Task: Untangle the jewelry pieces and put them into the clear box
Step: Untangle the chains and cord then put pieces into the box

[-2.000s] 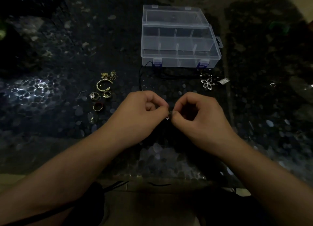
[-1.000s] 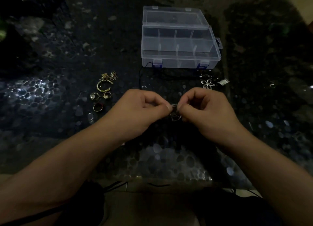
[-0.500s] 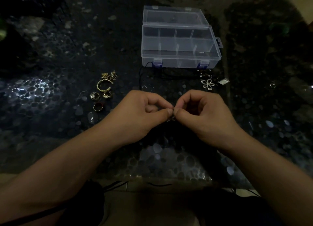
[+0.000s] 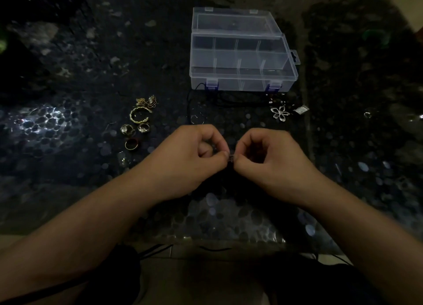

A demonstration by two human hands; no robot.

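My left hand (image 4: 183,160) and my right hand (image 4: 272,160) meet at the table's middle, fingertips pinched together on a small dark jewelry piece (image 4: 231,159), mostly hidden. The clear box (image 4: 242,76) stands open behind them, its compartments looking bare. To the left lie a gold bangle (image 4: 138,116), a gold chain cluster (image 4: 146,101) and three rings (image 4: 132,135). A silver flower pendant (image 4: 279,113) on a black cord (image 4: 229,101) lies in front of the box.
The dark pebble-patterned table (image 4: 91,64) has its near edge close to my forearms. A small silver tag (image 4: 301,109) lies beside the pendant, and a tiny ring (image 4: 367,114) sits far right. A clear ring (image 4: 196,119) lies ahead of my left hand.
My hands lifted the small piece a second ago, showing it between the fingertips, then lowered and closed tight around it again. Nothing else on the table moved.
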